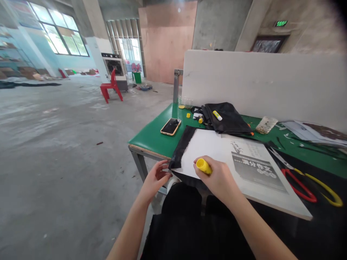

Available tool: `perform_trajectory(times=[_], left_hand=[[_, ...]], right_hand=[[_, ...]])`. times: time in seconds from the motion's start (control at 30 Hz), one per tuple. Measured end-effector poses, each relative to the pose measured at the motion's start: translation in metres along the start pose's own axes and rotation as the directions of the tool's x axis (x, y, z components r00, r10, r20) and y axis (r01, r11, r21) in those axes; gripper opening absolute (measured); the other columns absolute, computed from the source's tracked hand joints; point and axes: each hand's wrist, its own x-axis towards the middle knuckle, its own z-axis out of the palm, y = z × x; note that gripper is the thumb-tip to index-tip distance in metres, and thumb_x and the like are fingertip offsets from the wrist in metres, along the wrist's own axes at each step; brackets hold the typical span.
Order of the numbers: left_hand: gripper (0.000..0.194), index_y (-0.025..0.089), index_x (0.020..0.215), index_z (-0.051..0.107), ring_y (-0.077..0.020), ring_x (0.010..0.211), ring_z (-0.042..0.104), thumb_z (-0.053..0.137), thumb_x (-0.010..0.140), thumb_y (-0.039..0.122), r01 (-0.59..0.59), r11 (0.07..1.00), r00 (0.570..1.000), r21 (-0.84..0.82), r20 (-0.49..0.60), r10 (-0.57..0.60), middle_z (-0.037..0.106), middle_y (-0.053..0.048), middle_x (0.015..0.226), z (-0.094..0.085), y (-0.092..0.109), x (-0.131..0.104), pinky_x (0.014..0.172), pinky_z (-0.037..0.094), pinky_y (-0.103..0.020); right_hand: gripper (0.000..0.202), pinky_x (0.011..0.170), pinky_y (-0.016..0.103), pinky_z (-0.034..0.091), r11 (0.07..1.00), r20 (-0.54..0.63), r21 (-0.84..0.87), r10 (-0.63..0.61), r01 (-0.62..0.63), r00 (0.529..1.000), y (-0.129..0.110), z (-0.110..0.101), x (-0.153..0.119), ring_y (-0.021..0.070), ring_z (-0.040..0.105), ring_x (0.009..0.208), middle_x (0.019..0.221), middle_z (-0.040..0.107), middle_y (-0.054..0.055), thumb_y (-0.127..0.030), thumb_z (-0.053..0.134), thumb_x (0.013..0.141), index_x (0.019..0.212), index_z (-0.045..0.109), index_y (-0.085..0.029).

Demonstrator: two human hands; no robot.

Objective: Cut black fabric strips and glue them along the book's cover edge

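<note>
A yellow glue stick is wrapped in the fingers of my right hand, held over a white sheet. The sheet lies on a black cloth, whose left edge is folded over along it. Beside that cloth's near left corner is my left hand, fingers curved and apart, the tips close to the cloth; whether they touch it I cannot tell. To the right of the white sheet is a printed booklet cover with a grey band. The glue stick's lower end is hidden by my hand.
Scissors with red and yellow handles lie at the right. A phone rests on the green table. Behind are folded black cloth, another glue stick and a clear plastic container. A white panel borders the back.
</note>
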Motion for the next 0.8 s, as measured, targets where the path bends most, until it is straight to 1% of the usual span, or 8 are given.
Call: perform_trajectory(times=[0.1,0.2,0.27,0.37,0.47,0.6,0.7,0.8], left_hand=[[0.040,0.018,0.107,0.059,-0.0159,0.075,0.064,0.068,0.073,0.034,0.025,0.997,0.996,-0.067,-0.080,-0.031,0.062,-0.005,0.096,0.003,0.000,-0.003,0.080,0.050,-0.030],[0.031,0.017,0.101,0.059,-0.0165,0.068,0.065,0.065,0.076,0.035,0.133,0.959,0.979,-0.250,-0.116,-0.166,0.063,-0.004,0.088,0.012,-0.007,-0.006,0.074,0.052,-0.032],[0.023,0.017,0.097,0.059,-0.0178,0.071,0.066,0.061,0.080,0.032,0.203,0.881,0.962,-0.427,-0.080,-0.261,0.063,-0.006,0.089,0.021,-0.010,-0.008,0.073,0.054,-0.035],[0.019,0.014,0.095,0.060,-0.0199,0.085,0.065,0.051,0.087,0.028,0.268,0.724,0.931,-0.636,-0.024,-0.365,0.064,-0.011,0.101,0.033,-0.010,-0.014,0.082,0.054,-0.038],[0.020,0.013,0.099,0.061,-0.0215,0.097,0.063,0.047,0.089,0.023,0.260,0.661,0.913,-0.704,-0.043,-0.406,0.062,-0.014,0.112,0.044,-0.004,-0.024,0.088,0.052,-0.036],[0.021,0.015,0.106,0.060,-0.0216,0.105,0.060,0.051,0.087,0.019,0.167,0.679,0.903,-0.715,-0.164,-0.396,0.061,-0.012,0.116,0.053,0.000,-0.035,0.089,0.052,-0.035],[0.022,0.018,0.108,0.059,-0.0200,0.104,0.060,0.055,0.086,0.018,0.112,0.682,0.884,-0.723,-0.240,-0.400,0.061,-0.010,0.116,0.054,-0.005,-0.033,0.088,0.052,-0.033],[0.016,0.016,0.101,0.061,-0.0168,0.093,0.064,0.057,0.086,0.021,0.131,0.611,0.894,-0.781,-0.173,-0.413,0.064,-0.009,0.109,0.052,-0.012,-0.024,0.085,0.053,-0.031]], right_hand=[[0.018,0.056,0.023,0.039,0.993,-0.050,0.117,0.020,-0.014,0.999,0.002,0.007,0.002,0.0125,0.052,0.058,0.069,0.061,-0.001,-0.032,0.050,0.082,0.091,0.062,-0.021],[0.032,0.060,0.023,0.041,0.967,-0.145,0.256,0.050,-0.011,0.988,0.002,0.012,0.011,0.0149,0.058,0.068,0.078,0.065,0.003,-0.042,0.043,0.087,0.088,0.064,-0.018],[0.042,0.056,0.024,0.040,0.968,-0.168,0.245,0.103,-0.060,0.980,0.002,0.016,0.018,0.0155,0.058,0.065,0.072,0.064,0.004,-0.049,0.041,0.086,0.078,0.066,-0.017],[0.049,0.048,0.025,0.034,0.976,-0.129,0.151,0.177,-0.157,0.976,0.003,0.028,0.026,0.0148,0.053,0.050,0.054,0.060,0.003,-0.057,0.045,0.082,0.066,0.065,-0.016],[0.044,0.050,0.025,0.034,0.993,-0.069,0.070,0.100,-0.095,0.993,0.003,0.044,0.028,0.0158,0.055,0.051,0.055,0.061,0.003,-0.057,0.051,0.079,0.065,0.065,-0.018],[0.037,0.051,0.025,0.035,0.998,-0.024,0.059,0.016,-0.015,1.000,0.001,0.062,0.026,0.0162,0.056,0.052,0.056,0.062,0.004,-0.052,0.055,0.078,0.065,0.065,-0.019],[0.034,0.052,0.025,0.037,0.996,-0.017,0.092,-0.004,0.006,1.000,-0.001,0.068,0.024,0.0163,0.058,0.055,0.059,0.064,0.004,-0.050,0.055,0.079,0.069,0.065,-0.019],[0.035,0.054,0.024,0.038,0.993,-0.008,0.116,0.023,-0.022,1.000,-0.002,0.070,0.025,0.0162,0.059,0.057,0.061,0.064,0.004,-0.050,0.053,0.080,0.070,0.064,-0.019]])
